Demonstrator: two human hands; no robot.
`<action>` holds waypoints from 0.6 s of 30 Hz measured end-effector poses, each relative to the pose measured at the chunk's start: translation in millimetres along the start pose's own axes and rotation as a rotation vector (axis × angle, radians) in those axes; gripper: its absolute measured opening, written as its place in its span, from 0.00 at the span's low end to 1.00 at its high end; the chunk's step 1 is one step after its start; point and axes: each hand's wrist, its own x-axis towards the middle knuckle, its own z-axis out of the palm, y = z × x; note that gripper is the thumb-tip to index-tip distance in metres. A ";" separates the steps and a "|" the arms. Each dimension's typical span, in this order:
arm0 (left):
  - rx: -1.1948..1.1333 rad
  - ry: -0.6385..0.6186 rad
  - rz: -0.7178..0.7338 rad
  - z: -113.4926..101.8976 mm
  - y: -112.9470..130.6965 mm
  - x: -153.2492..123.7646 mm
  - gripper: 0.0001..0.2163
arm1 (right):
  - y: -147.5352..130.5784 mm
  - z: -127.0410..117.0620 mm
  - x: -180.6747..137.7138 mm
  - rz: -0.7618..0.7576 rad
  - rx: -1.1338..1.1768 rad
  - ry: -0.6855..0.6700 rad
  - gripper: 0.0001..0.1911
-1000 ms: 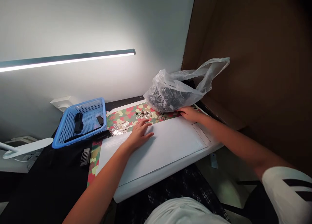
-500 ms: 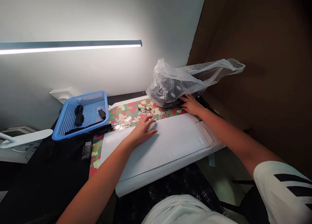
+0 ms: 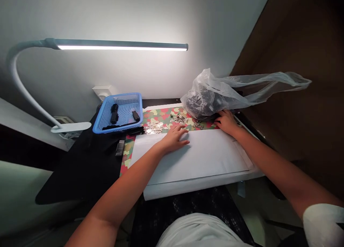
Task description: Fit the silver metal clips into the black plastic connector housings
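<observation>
My left hand (image 3: 174, 137) lies flat, fingers spread, on the far edge of a white sheet (image 3: 199, 157), its fingertips beside a scatter of small shiny metal pieces (image 3: 154, 127) on a camouflage-patterned mat (image 3: 161, 116). My right hand (image 3: 227, 121) rests at the base of a clear plastic bag (image 3: 212, 98) full of dark small parts, fingers curled against the bag's lower edge. Whether those fingers grip the plastic I cannot make out.
A blue perforated basket (image 3: 119, 112) with black parts stands at the left of the mat. A black comb-like piece (image 3: 120, 147) lies on the dark table. A bar lamp (image 3: 120, 45) on a curved white arm hangs above. A brown wall (image 3: 295, 78) rises at the right.
The camera has swung left and pulled back, so everything sits further right. My right hand has stayed against the bag's base; my left hand has stayed on the sheet.
</observation>
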 end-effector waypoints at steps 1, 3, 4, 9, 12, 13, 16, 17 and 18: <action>-0.009 0.006 0.002 1.4 0.4 -1.0 0.22 | -0.3 0.1 -0.7 -0.001 0.000 -0.004 0.09; -0.025 0.021 0.023 3.7 2.1 -3.5 0.22 | -1.1 -1.2 -2.8 0.008 -0.007 -0.020 0.09; -0.031 0.036 0.047 4.3 3.0 -4.8 0.21 | -2.0 -2.8 -4.5 0.016 -0.014 -0.032 0.09; -0.063 0.231 0.132 1.2 3.3 -8.6 0.16 | -23.2 -23.0 -26.2 0.093 -0.051 -0.080 0.08; -0.024 0.345 0.082 0.7 -2.0 -8.7 0.13 | -55.8 -40.0 -43.4 0.194 0.147 -0.085 0.10; 0.005 0.370 0.052 1.4 -3.8 -8.5 0.11 | -69.9 -44.9 -46.1 0.188 0.258 -0.116 0.10; 0.094 0.431 -0.014 0.3 -6.1 -6.7 0.08 | -116.1 -54.3 -36.3 0.065 0.572 -0.198 0.11; 0.108 0.461 -0.017 -3.7 -5.9 -5.9 0.07 | -130.8 -55.2 -26.5 0.032 0.652 -0.189 0.11; 0.110 0.506 -0.013 -10.7 -5.7 -5.2 0.06 | -144.2 -55.0 -13.9 0.017 0.709 -0.162 0.11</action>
